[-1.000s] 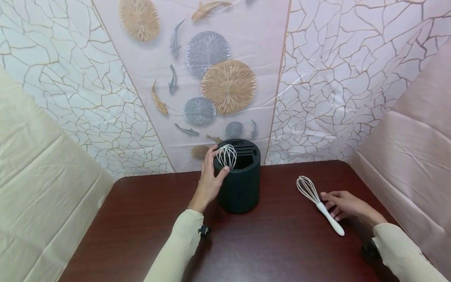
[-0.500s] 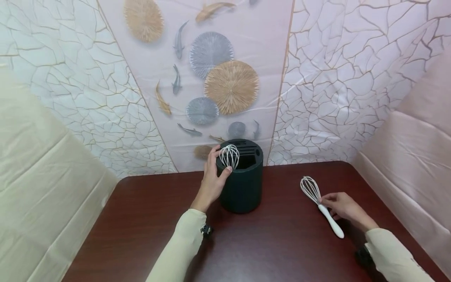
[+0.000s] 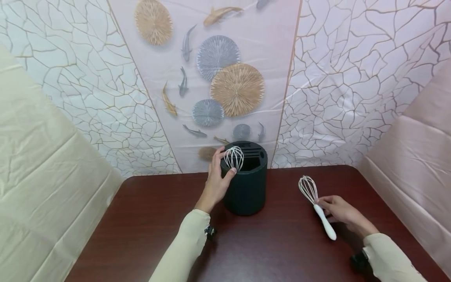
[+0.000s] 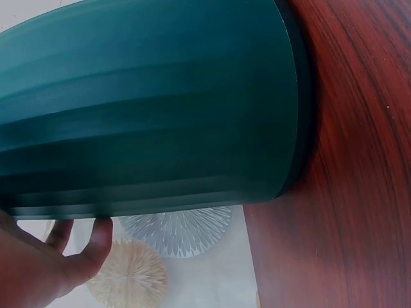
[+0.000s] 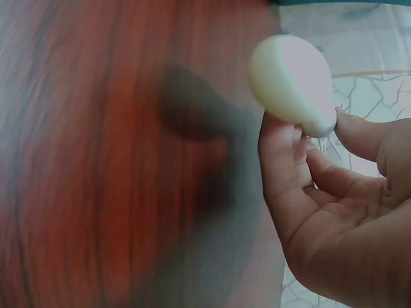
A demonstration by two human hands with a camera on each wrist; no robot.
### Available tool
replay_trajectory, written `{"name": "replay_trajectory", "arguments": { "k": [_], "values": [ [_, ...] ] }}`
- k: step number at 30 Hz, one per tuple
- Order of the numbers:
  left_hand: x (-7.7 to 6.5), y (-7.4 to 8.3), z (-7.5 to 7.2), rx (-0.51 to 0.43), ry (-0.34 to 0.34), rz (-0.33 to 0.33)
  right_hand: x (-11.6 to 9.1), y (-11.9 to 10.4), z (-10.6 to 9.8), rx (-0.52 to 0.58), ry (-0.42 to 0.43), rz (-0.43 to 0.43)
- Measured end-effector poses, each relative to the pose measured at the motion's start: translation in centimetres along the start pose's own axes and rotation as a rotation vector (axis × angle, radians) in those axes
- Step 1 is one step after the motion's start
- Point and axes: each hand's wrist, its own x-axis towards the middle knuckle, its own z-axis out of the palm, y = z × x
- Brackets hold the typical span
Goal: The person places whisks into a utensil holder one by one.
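A dark green round utensil holder (image 3: 245, 194) with slots in its top stands at the back of the table, and a white wire whisk (image 3: 234, 158) stands in it, wires up. My left hand (image 3: 215, 184) grips the holder at its left rim, thumb in front by the wires; in the left wrist view its fingers lie against the ribbed wall. To the right, my right hand (image 3: 338, 209) pinches a second whisk (image 3: 325, 222) near the top of its white handle. The right wrist view shows the rounded handle end (image 5: 292, 83) up off the table, casting a shadow.
The dark red-brown table (image 3: 267, 250) runs to a patterned cloth backdrop (image 3: 317, 98) right behind the holder. Plain cloth panels (image 3: 53, 176) close in both sides.
My right hand has gone from beside the second whisk to pinching it, and the whisk has tilted up off the table. The left hand keeps its place on the holder; the head view shifts slightly.
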Motion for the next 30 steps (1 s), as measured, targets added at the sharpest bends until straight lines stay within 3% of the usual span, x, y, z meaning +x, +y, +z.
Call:
{"name": "replay_trajectory", "arguments": {
  "k": [15, 30],
  "values": [
    [-0.1, 0.2, 0.0, 0.012, 0.005, -0.009, -0.4, -1.5, 0.9, 0.329, -0.006, -0.012],
    [-0.2, 0.2, 0.0, 0.014, 0.003, -0.030, -1.4, -5.4, 2.2, 0.584, -0.001, -0.099]
  ]
}}
